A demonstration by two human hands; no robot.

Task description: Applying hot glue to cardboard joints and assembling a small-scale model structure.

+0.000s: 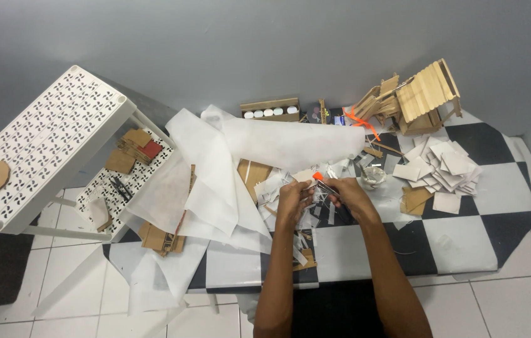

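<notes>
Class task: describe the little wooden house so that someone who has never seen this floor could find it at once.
Start at the black-and-white checkered mat and go to its far right corner by the grey wall. The stick house stands there, behind the pile of white paper squares. It alone has a slanted roof of pale wooden slats.

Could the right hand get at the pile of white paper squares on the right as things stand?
Probably yes. The pile of white squares lies open on the checkered mat, on the same side as the right hand, with only flat scraps between. But that hand is pinching a small orange-tipped tool, so it isn't free.
</notes>
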